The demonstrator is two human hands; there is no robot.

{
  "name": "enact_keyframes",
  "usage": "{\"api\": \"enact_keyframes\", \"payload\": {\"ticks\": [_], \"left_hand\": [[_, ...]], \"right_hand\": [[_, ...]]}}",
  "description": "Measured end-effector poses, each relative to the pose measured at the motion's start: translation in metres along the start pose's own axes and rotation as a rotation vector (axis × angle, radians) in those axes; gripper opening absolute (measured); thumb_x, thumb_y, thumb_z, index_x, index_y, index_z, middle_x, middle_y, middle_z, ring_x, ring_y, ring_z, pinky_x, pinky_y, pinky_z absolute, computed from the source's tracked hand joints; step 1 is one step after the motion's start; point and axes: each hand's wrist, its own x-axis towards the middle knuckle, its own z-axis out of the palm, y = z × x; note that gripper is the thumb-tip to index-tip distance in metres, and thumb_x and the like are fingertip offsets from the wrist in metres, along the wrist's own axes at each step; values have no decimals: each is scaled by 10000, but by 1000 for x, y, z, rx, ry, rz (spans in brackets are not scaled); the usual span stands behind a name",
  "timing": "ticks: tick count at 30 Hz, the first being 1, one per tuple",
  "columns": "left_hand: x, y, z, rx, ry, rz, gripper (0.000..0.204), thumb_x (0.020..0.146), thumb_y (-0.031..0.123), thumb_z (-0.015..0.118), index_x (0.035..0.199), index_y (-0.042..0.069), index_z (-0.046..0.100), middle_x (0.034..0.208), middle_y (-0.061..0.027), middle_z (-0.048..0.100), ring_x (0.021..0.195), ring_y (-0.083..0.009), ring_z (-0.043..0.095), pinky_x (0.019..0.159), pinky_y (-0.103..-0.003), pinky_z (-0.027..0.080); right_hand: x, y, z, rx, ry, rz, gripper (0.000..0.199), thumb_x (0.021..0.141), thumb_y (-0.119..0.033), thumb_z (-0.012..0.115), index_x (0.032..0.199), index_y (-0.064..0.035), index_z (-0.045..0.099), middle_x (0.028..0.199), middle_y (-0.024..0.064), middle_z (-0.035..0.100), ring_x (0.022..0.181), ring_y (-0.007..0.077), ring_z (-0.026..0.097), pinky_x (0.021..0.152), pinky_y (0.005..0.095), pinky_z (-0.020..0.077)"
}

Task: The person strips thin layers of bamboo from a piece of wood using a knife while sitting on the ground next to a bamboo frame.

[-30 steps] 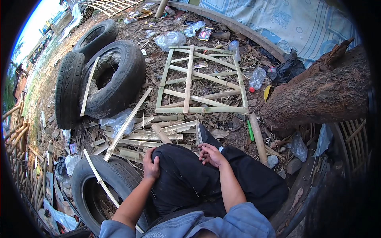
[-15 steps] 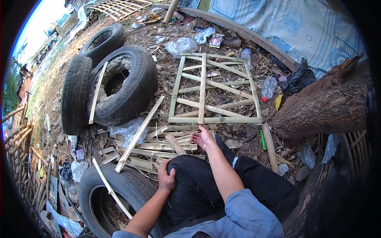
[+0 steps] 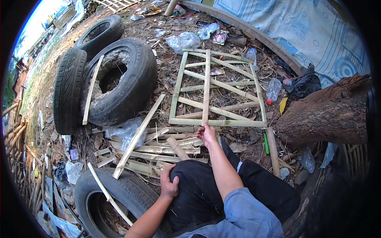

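Observation:
A lattice panel of bamboo strips lies on the littered ground in front of me, its crossing strips set inside a four-sided frame. My right hand reaches to the near end of its upright middle strip. The thumb touches that end, while the other fingers are loosely curled and apart, not wrapped round the strip. My left hand rests spread on my bent knee, holding nothing. Split bamboo pieces lie in a pile between my knee and the panel.
Old tires stand at the left, and another tire lies near my left arm. A long bamboo strip leans across the pile. At right are a tree trunk, a green-handled tool and a plastic bottle.
The fingers of my right hand have drawn in a little at the strip's end. My left hand stays on the knee. The whole view has shifted and tilted slightly.

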Motion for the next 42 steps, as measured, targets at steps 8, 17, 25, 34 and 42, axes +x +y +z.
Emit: {"api": "enact_keyframes", "payload": {"ticks": [8,17,25,34,42], "left_hand": [[-1,-4,-4,7,-6,-11,692,806,542,521,1170,-46,545,1094,-200,588,1054,-315,565,945,-386,410],[1,3,-6,1,-7,4,553,788,399,560,1164,-6,559,1092,-211,585,1046,-381,558,951,-414,403],[1,-2,-4,-1,-11,1,581,813,456,546,1168,-4,557,1091,-208,584,1040,-374,561,947,-412,405],[0,-3,-6,-4,-9,-7,566,804,429,556,1170,-2,558,1093,-206,583,1042,-370,561,947,-408,405],[0,-2,-7,13,-2,5,562,806,422,553,1174,-3,558,1104,-204,584,1055,-367,560,955,-410,403]], "right_hand": [[-10,3,4,26,-43,-30,304,997,-308,495,897,-24,535,674,67,571,531,195,598,487,330,560],[-5,2,6,-107,-77,-98,318,992,-276,508,844,3,543,635,73,549,485,192,590,451,337,565],[-2,-7,3,-308,-52,-133,332,998,-285,491,795,-24,529,596,28,489,465,174,590,431,328,563],[-25,-25,25,-988,125,-251,438,946,-329,531,814,69,659,750,260,656,533,313,658,558,422,537],[5,-3,11,-1135,274,-324,515,894,-445,575,793,48,687,809,278,658,836,450,643,775,502,497]]}}
